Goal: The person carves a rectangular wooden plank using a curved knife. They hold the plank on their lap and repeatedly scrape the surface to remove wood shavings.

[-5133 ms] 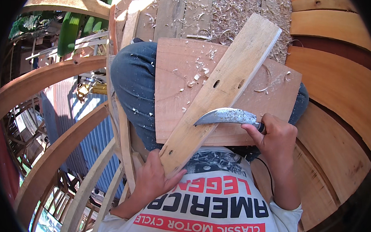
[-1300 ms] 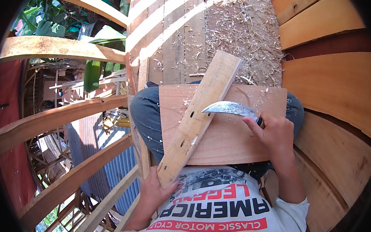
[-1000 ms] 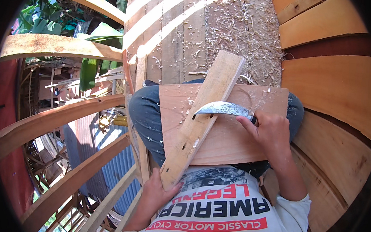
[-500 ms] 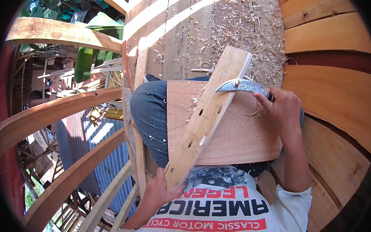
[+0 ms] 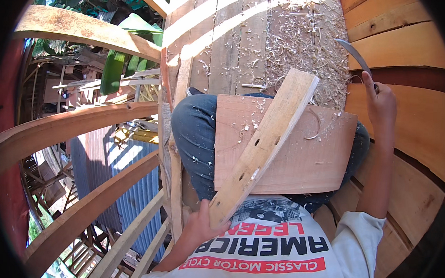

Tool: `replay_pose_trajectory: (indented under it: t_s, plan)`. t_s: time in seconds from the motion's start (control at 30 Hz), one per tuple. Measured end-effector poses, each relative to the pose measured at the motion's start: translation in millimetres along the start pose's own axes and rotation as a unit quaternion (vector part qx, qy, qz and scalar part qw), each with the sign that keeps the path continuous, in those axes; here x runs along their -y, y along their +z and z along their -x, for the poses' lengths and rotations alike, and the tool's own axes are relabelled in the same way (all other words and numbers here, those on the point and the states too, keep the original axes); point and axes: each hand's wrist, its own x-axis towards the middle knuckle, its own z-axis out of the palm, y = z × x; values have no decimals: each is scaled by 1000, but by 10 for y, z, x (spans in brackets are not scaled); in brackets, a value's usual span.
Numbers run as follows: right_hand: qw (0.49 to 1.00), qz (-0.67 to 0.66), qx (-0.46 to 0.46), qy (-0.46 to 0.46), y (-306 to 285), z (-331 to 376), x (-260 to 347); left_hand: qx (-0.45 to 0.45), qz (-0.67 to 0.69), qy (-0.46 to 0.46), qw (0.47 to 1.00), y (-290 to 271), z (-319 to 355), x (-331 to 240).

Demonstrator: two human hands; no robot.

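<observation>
- The left hand [image 5: 201, 225] is clasping low beside the torso [image 5: 272, 242], some of its fingers [image 5: 205, 209] probably hiding from view
- The left forearm [image 5: 174, 254] is slanting up and rightward from the lower edge
- The right hand [image 5: 384, 103] is clenching well out to the right, its thumb [image 5: 369, 82] pointing upward
- The right forearm [image 5: 380, 172] is running nearly vertical in view beneath it

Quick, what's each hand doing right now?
Left hand: closed on the near end of the plank.
Right hand: closed, holding the curved knife.

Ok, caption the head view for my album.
Left hand grips a plank lying across a board; right hand holds a knife.
</observation>
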Motion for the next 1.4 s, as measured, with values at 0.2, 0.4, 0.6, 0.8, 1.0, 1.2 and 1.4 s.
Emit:
replay_pose_trajectory:
  t_s: [0.2, 0.4, 0.6, 0.8, 1.0, 1.2, 1.4]
  plan:
    - [976, -211, 42, -35, 97, 625, 156, 30, 80, 16, 996, -179, 70, -65]
    - [933, -358, -26, 33, 252, 1099, -195, 185, 329, 109, 920, -410, 33, -53]
    - [871, -490, -36, 24, 364, 1200, -385, 318, 426, 163, 831, -382, -119, -733]
    - [773, -624, 67, 98, 402, 1153, -613, 366, 450, 196, 791, -257, -313, -1571]
    - [766, -633, 70, 92, 490, 1126, -693, 421, 520, 230, 707, -14, -294, -2054]
    - [744, -655, 93, 90, 409, 1093, -703, 418, 471, 276, 726, -56, -409, -2316]
    - [783, -615, 73, 60, 614, 1044, -808, 389, 453, 303, 743, -110, -314, -2430]
